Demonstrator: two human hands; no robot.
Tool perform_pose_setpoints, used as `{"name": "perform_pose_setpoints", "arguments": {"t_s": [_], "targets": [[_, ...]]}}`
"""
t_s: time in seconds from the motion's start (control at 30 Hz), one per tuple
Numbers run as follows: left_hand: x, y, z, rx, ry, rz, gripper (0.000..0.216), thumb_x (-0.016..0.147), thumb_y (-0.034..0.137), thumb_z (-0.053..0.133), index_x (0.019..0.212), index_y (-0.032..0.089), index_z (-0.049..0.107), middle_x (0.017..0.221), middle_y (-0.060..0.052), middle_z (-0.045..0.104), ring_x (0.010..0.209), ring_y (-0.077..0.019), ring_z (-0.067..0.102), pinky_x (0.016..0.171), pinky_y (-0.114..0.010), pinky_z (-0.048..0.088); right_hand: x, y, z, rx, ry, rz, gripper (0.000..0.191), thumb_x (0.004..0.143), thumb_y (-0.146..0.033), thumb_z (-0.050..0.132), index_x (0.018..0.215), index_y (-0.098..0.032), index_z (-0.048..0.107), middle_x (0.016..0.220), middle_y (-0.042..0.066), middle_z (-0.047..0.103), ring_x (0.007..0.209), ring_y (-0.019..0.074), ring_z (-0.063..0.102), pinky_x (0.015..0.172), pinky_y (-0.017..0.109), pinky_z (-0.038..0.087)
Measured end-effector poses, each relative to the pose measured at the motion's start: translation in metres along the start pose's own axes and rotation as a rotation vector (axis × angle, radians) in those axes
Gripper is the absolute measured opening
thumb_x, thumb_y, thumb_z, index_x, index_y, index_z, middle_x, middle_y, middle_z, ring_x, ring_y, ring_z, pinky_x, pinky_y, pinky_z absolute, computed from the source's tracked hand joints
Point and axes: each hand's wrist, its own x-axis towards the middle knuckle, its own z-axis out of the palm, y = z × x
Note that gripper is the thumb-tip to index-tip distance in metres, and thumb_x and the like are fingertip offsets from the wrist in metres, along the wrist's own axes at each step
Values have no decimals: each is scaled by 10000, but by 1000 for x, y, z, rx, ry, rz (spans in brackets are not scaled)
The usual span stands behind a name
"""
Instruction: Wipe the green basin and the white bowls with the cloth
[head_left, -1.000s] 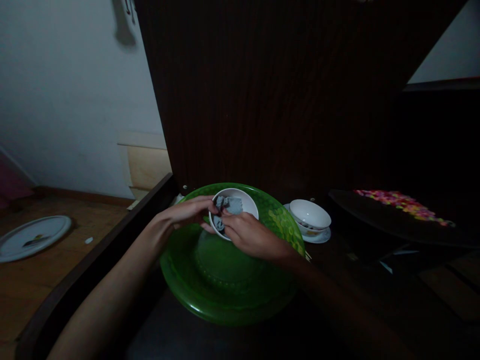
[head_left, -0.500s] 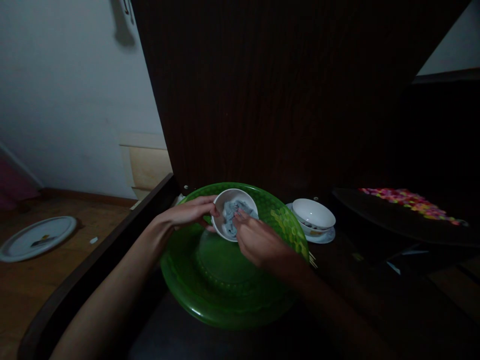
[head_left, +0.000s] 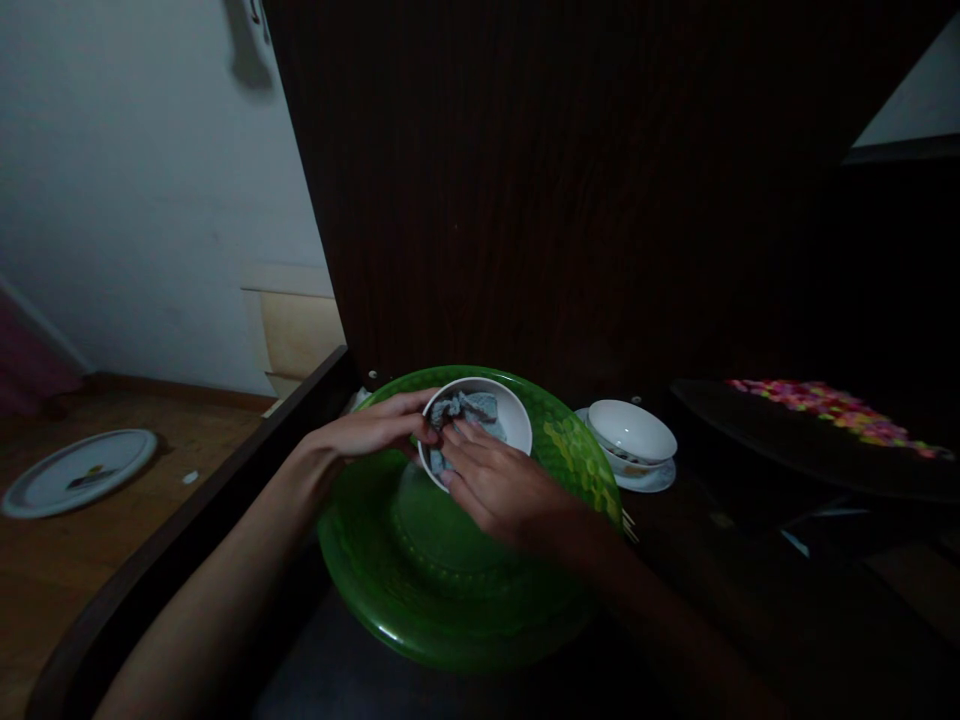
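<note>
A white bowl point(head_left: 516, 418) is tilted towards me over a large green basin point(head_left: 450, 535). My left hand point(head_left: 379, 425) grips the bowl's left rim, thumb at the near side and fingers behind it. Inside the bowl lies a crumpled grey-blue cloth point(head_left: 478, 405). My right hand point(head_left: 495, 478) presses the cloth against the inner wall, its fingers reaching in from the right and hiding part of it.
Right of the basin, white bowls point(head_left: 631, 430) are stacked on a plate point(head_left: 654, 478). Thin sticks point(head_left: 630, 525) poke out by the basin's right rim. A dark panel point(head_left: 510, 200) stands behind. A white round lid-like object point(head_left: 82, 472) lies on the wooden floor at left.
My right hand has moved the cloth to the left and upper part of the bowl, baring its right inner side. The bowl has shifted slightly right; my left hand still grips it.
</note>
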Motion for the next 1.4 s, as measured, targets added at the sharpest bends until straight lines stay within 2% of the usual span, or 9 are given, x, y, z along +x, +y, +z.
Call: {"name": "perform_pose_setpoints", "arguments": {"t_s": [0.17, 0.27, 0.5, 0.7, 0.97, 1.07, 1.23, 1.33, 1.4], "targets": [[-1, 0, 2, -48, 48, -17, 542, 697, 163, 644, 1238, 180, 644, 941, -30, 708, 848, -190, 623, 694, -254, 505, -3, -3, -4, 100, -56, 26, 701, 996, -570, 421, 1446, -35, 468, 1514, 214, 447, 1440, 302, 389, 1172, 465, 378], [-2, 1, 2, -46, 51, -27, 585, 700, 171, 634, 1283, 135, 604, 913, -29, 703, 822, -175, 619, 688, -247, 501, -8, -3, -4, 86, -64, 29, 772, 948, -645, 459, 1421, -36, 501, 1478, 221, 489, 1420, 299, 423, 1157, 449, 393], [-1, 3, 2, 10, 76, -73, 566, 698, 192, 617, 1264, 172, 601, 928, -12, 699, 851, -192, 619, 697, -264, 513, -13, -4, 3, -50, -61, 134, 593, 960, -530, 544, 1262, -30, 648, 1305, 203, 647, 1272, 298, 592, 1035, 399, 520], [-2, 4, 2, 74, 75, -73, 536, 705, 193, 613, 1241, 210, 624, 962, -17, 703, 919, -223, 613, 718, -271, 513, -3, -7, 8, -161, -102, 254, 643, 907, -472, 647, 1295, 39, 604, 1369, 285, 562, 1323, 351, 535, 1101, 440, 471], [-5, 13, 5, 69, 83, -27, 532, 656, 221, 637, 1188, 195, 658, 947, -35, 706, 890, -232, 588, 706, -285, 503, -1, 2, 7, -115, -48, 114, 785, 841, -308, 714, 1447, 83, 403, 1523, 292, 391, 1434, 376, 376, 1202, 465, 346], [-6, 13, 3, 92, 70, -33, 550, 630, 208, 657, 1179, 178, 656, 828, -7, 677, 818, -198, 581, 698, -269, 493, 0, 2, 8, -134, -35, 25, 669, 871, -245, 662, 1425, 63, 447, 1502, 275, 436, 1419, 363, 407, 1213, 465, 328], [-5, 8, 2, -15, 132, -58, 541, 586, 181, 670, 1127, 170, 673, 820, -1, 681, 747, -164, 574, 653, -240, 482, 0, 1, 5, -130, -17, -80, 449, 931, -142, 540, 1348, 24, 542, 1428, 255, 537, 1379, 315, 476, 1166, 449, 399], [-5, 7, 4, -73, 141, -86, 526, 583, 176, 669, 1109, 166, 682, 811, 0, 684, 708, -150, 571, 620, -230, 476, -5, -2, 3, -124, 20, -51, 356, 963, -114, 490, 1290, -22, 598, 1367, 216, 606, 1330, 267, 539, 1088, 401, 479], [-5, 7, 5, -96, 163, -110, 514, 586, 180, 668, 1100, 163, 687, 764, 11, 665, 685, -144, 565, 609, -228, 477, -10, -3, 1, -146, 41, -6, 312, 977, -123, 482, 1245, -69, 633, 1335, 177, 642, 1248, 257, 609, 959, 383, 556]]}}
